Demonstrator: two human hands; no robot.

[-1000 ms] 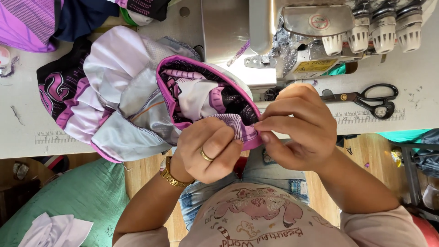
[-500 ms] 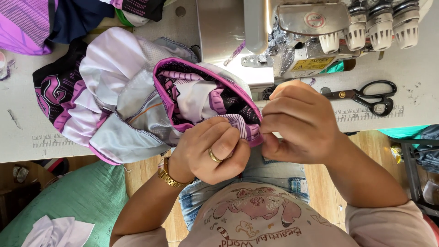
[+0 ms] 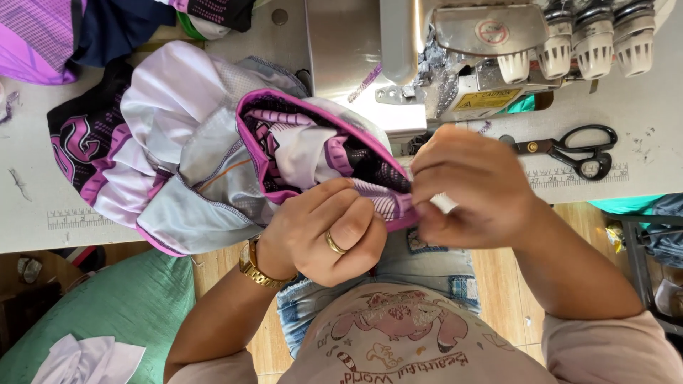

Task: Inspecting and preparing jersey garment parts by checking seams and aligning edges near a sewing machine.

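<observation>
Garment (image 3: 213, 163): white/grey/purple/black sports top, bunched on bench (image 3: 43, 192) near front edge, left of centre; part hangs off edge toward person's lap.
Hem (image 3: 388, 203): purple-bound edge w/ striped band, pulled off the bunch to just past front edge, between both hands.
Left hand (image 3: 324, 231): curled shut on hem, thumb over fingers, pinching the fabric; ring on one finger, gold watch (image 3: 252, 263) at wrist.
Right hand (image 3: 473, 188): fingers drawn tight together, pinching hem end at fingertips; touching left hand's fingertips. Small white bit shows under it, can't tell what.
Step (my read): looks like folding/aligning hem end by hand, prep before feeding to machine; not under the foot yet.
Next move needs (guess): keep fold pinched flat, edges matched, swing it up to needle area w/o losing alignment; the bunch must follow w/o dragging.
Machine (image 3: 455, 57): grey sewing machine, back edge centre-right, w/ row of knobs on top.
Scissors (image 3: 569, 149): black-handled, on bench right of machine, well apart from hands.
Ruler marks (image 3: 576, 174): along front edge, right side; another strip on left.
Other cloth (image 3: 43, 35): purple/navy pile at back left corner.
</observation>
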